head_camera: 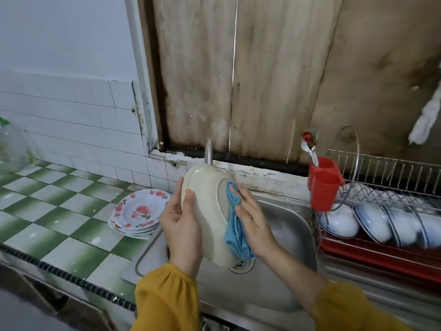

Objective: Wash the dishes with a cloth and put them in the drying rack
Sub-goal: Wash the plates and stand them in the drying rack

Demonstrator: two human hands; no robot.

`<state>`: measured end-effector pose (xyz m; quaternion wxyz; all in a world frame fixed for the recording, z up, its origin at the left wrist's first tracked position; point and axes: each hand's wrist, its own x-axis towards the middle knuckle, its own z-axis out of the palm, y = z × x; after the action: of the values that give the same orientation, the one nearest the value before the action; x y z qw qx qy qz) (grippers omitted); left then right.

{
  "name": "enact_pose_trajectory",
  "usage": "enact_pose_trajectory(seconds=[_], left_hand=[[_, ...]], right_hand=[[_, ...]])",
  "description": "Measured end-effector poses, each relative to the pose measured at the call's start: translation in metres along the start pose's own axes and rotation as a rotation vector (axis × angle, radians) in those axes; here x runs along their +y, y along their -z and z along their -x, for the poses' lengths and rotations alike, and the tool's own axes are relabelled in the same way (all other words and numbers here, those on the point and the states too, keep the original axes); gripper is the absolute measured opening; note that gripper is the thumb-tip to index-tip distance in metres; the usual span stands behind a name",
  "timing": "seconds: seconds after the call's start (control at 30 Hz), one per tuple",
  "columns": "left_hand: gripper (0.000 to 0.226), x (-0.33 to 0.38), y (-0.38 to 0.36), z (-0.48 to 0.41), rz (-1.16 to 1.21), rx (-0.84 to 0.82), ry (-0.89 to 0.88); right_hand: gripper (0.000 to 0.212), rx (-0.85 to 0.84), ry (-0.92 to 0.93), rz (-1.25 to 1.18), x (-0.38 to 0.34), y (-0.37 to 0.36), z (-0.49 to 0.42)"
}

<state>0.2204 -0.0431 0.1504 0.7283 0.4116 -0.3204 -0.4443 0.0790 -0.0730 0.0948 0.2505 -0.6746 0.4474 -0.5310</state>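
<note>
I'm clamping my left hand point(181, 220) on the plate point(205, 211), tilting it over the sink point(286, 225) for runoff, my flat-fingered right hand point(253, 218) pressing the cloth point(235, 225).

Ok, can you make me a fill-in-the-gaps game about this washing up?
1. The right hand presses a ____ cloth against the cream dish.
2. The left hand holds that dish over the ____.
3. The cup hanging on the drying rack is ____.
Missing words: blue; sink; red.
</note>
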Motion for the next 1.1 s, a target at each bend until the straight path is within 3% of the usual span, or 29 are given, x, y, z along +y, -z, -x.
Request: enact_pose_trajectory(seconds=[0.07, 0.1, 0.27, 0.3, 0.43, 0.5, 0.57, 0.67, 0.73, 0.77, 0.87, 0.9, 0.93, 1.03, 1.1], left_hand=[[0.032, -0.005, -0.005, 0.012, -0.018, 0.0, -0.038], [0.031, -0.006, -0.01, 0.016, -0.027, -0.008, -0.058], [0.027, -0.01, -0.012, 0.012, 0.069, 0.009, -0.012], [0.027, -0.011, -0.009, 0.011, 0.101, 0.001, 0.01], [0.03, -0.011, -0.011, 0.018, -0.033, -0.095, -0.072], [0.03, -0.008, -0.019, 0.024, -0.103, -0.141, -0.157], [0.029, -0.003, -0.026, 0.026, -0.127, -0.169, -0.212], [0.03, 0.003, -0.028, 0.017, -0.137, -0.211, -0.225], [0.029, 0.006, -0.027, 0.012, -0.113, -0.212, -0.215], [0.029, 0.007, -0.025, 0.012, -0.106, -0.216, -0.219], [0.028, 0.006, -0.025, 0.016, -0.109, -0.237, -0.241], [0.025, 0.006, -0.026, 0.016, -0.106, -0.235, -0.249], [0.024, 0.006, -0.026, 0.014, -0.096, -0.225, -0.251], [0.029, 0.012, -0.02, 0.003, -0.025, -0.241, -0.22], [0.031, 0.012, -0.017, 0.001, -0.051, -0.25, -0.241]], right_hand=[[0.037, 0.064, -0.206, -0.061, -0.004, 0.008, -0.01], [0.04, 0.081, -0.211, -0.04, -0.011, 0.008, -0.01], [0.045, -0.039, 0.266, 0.189, -0.017, 0.007, 0.03], [0.044, -0.036, 0.293, 0.211, -0.009, 0.013, 0.031], [0.038, 0.201, -0.093, -0.045, 0.002, 0.034, -0.012], [0.037, 0.269, -0.139, -0.112, -0.012, 0.037, -0.03], [0.036, 0.326, 0.028, 0.027, -0.033, 0.032, -0.03], [0.04, 0.203, 0.435, 0.235, -0.059, 0.016, -0.016], [0.042, 0.15, 0.486, 0.301, -0.056, 0.013, -0.02], [0.038, 0.198, 0.403, 0.242, -0.054, 0.016, -0.03], [0.026, 0.373, -0.112, -0.061, -0.055, 0.025, -0.064], [0.026, 0.364, -0.146, -0.058, -0.059, 0.021, -0.068], [0.029, 0.339, -0.073, 0.014, -0.064, 0.016, -0.066], [0.043, 0.163, 0.421, 0.318, -0.067, -0.001, -0.041], [0.041, 0.101, 0.495, 0.333, -0.058, 0.004, -0.043]])
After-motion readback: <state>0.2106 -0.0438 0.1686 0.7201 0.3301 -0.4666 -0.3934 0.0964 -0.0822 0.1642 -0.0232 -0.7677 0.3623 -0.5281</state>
